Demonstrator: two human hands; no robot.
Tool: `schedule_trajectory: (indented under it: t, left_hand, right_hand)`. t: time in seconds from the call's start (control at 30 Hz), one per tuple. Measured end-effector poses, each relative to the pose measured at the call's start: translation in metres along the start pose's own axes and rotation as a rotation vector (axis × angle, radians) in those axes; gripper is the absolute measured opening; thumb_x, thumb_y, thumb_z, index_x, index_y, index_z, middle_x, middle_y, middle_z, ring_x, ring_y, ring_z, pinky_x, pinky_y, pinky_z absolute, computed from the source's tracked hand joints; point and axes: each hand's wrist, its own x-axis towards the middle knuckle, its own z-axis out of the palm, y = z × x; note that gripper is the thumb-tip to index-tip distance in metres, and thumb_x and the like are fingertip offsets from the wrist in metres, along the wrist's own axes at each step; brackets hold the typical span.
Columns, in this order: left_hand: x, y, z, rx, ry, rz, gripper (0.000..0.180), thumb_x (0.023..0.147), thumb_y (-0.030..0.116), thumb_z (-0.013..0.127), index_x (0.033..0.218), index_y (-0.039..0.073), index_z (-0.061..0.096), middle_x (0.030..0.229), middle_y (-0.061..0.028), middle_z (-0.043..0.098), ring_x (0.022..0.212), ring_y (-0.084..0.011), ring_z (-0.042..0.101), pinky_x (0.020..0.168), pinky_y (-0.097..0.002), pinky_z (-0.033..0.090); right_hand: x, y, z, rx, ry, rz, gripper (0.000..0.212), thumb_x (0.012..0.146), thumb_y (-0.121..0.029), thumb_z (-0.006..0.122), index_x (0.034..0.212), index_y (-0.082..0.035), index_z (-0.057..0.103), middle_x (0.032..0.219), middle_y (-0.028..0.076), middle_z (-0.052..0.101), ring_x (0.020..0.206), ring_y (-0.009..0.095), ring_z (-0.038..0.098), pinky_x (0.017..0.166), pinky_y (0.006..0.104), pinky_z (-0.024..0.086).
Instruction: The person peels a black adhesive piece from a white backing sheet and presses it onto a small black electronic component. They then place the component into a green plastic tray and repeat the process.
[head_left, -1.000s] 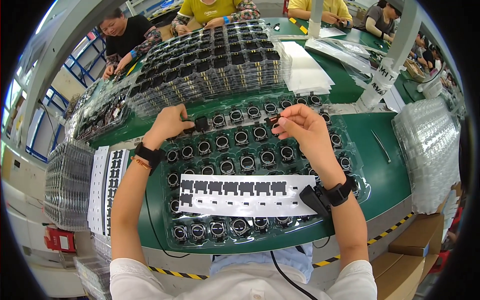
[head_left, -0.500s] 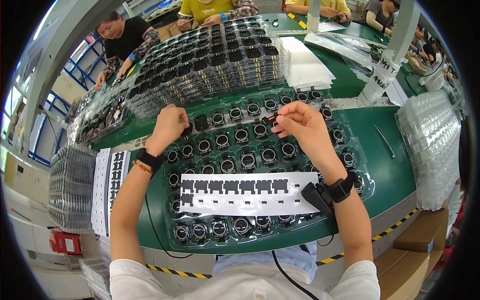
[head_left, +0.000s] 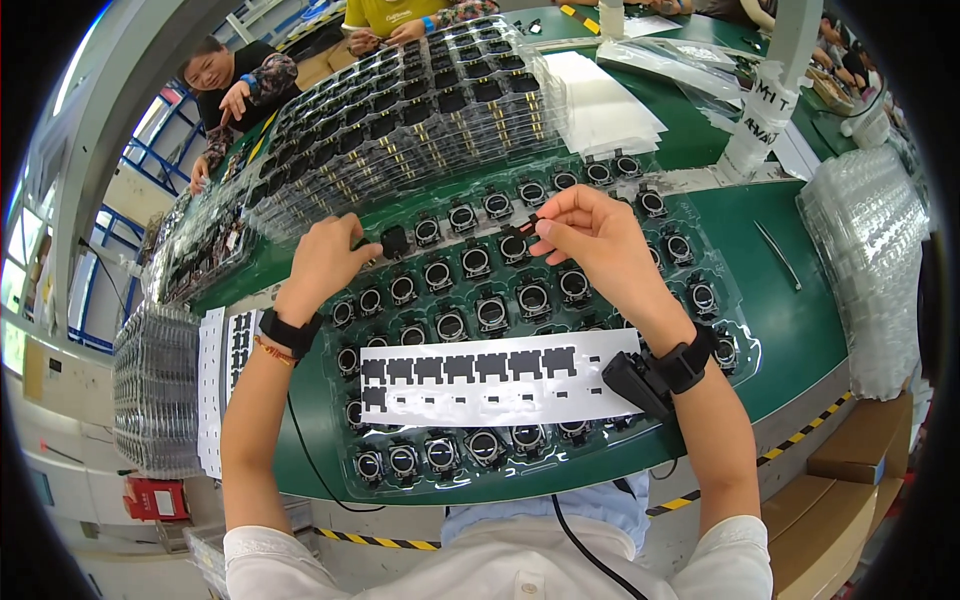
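A clear plastic tray (head_left: 742, 300) in front of me holds rows of black parts with round silver-ringed faces (head_left: 474, 261). My right hand (head_left: 598, 248) pinches a small black piece (head_left: 531, 226) between thumb and forefinger, above the tray's upper rows. At the tray's upper left corner, my left hand (head_left: 330, 262) has thumb and forefinger curled together; what lies between them is hidden. Just right of that thumb sits a part whose face is all black (head_left: 396, 241). A white sheet of black die-cut stickers (head_left: 480, 408) lies across the tray's lower rows.
Tall stacks of filled trays (head_left: 500, 120) stand beyond my tray, beside white paper sheets (head_left: 605, 110). Tweezers (head_left: 778, 254) lie on the green table at right, near stacked clear trays (head_left: 860, 270). A post (head_left: 765, 115) rises behind. Co-workers sit across the table.
The view has shifted slightly. My right hand keeps the small black piece near the same row. My left fingers have shifted a little at the tray's corner. A co-worker at left has raised a hand.
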Motion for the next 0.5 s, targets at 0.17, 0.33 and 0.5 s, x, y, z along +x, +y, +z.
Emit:
schedule_trajectory:
  t: [0.17,0.33,0.5]
  left_hand:
    - [-0.001,-0.008,0.000,-0.012,-0.043,0.052,0.023,0.069,0.014,0.073,0.078,-0.002,0.060,0.078,-0.0139,0.058,0.071,-0.0277,0.060,0.062,-0.0348,0.048]
    - [-0.002,-0.008,-0.004,-0.033,-0.096,-0.006,0.023,0.067,0.014,0.075,0.074,-0.002,0.060,0.075,-0.0127,0.056,0.069,-0.0272,0.059,0.061,-0.0331,0.048]
    - [-0.010,-0.016,0.001,-0.084,-0.017,0.044,0.023,0.066,0.011,0.077,0.070,-0.002,0.059,0.074,-0.0111,0.052,0.064,-0.0247,0.057,0.058,-0.0303,0.048]
  right_hand:
    - [0.000,-0.001,0.003,-0.005,-0.009,-0.003,0.008,0.087,-0.006,0.057,0.093,-0.002,0.055,0.086,0.005,0.063,0.076,0.012,0.063,0.063,0.0214,0.047]
    - [0.001,0.001,0.004,0.002,-0.009,-0.001,0.007,0.086,-0.006,0.057,0.092,-0.002,0.055,0.085,0.005,0.063,0.075,0.012,0.063,0.063,0.0213,0.047]
    - [-0.002,0.001,0.002,0.034,-0.010,-0.009,0.006,0.086,-0.005,0.057,0.091,-0.002,0.055,0.085,0.005,0.063,0.074,0.011,0.063,0.063,0.0211,0.047]
